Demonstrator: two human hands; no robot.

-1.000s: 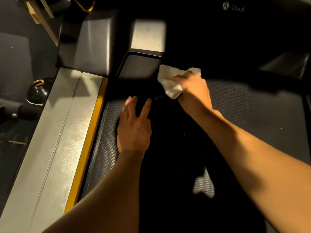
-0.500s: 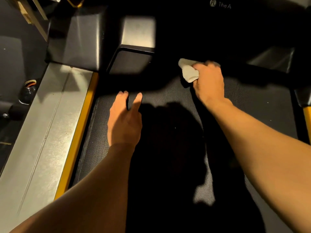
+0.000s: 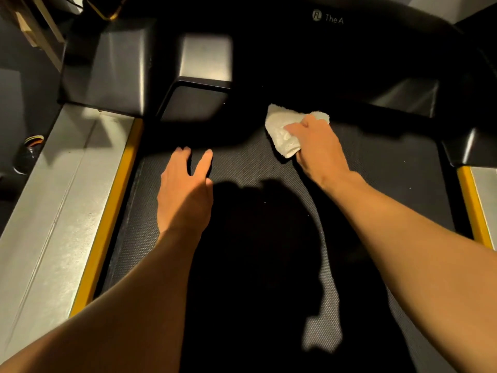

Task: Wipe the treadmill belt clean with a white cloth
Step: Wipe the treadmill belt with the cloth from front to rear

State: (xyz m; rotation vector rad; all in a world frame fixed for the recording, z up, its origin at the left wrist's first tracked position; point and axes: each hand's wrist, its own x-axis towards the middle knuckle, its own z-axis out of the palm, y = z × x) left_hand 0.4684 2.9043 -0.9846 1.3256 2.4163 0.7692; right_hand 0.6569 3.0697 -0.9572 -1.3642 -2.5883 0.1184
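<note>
From the head camera, the right hand grips a bunched white cloth, fingers curled over it, pressing it down on the treadmill belt near the belt's front end, just below the dark motor cover. The left hand lies flat on the belt, palm down, fingers straight and slightly spread, holding nothing, well apart from the cloth. A grey side rail with a yellow strip runs along the belt's left edge.
</note>
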